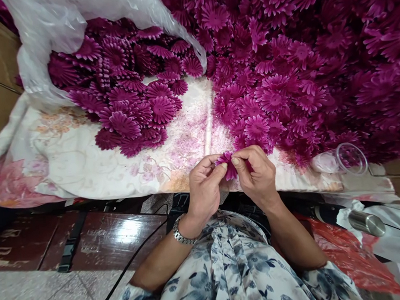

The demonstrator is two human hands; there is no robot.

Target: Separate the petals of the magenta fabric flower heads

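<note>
Both hands meet at the near edge of the cloth-covered table [84,162]. My left hand [205,186], with a metal watch on its wrist, and my right hand [256,173] pinch one magenta fabric flower [227,164] between thumbs and fingertips. A large heap of the same magenta flowers [299,60] rises just beyond my right hand. A smaller pile of flowers [128,104] spills from a clear plastic bag [57,27] at the far left.
A floral cloth stained pink covers the table. A clear plastic cup [349,158] lies on its side at the right edge. A metal cylinder [366,223] and red plastic [347,254] lie lower right. A dark wooden bench [100,239] and black cable sit below.
</note>
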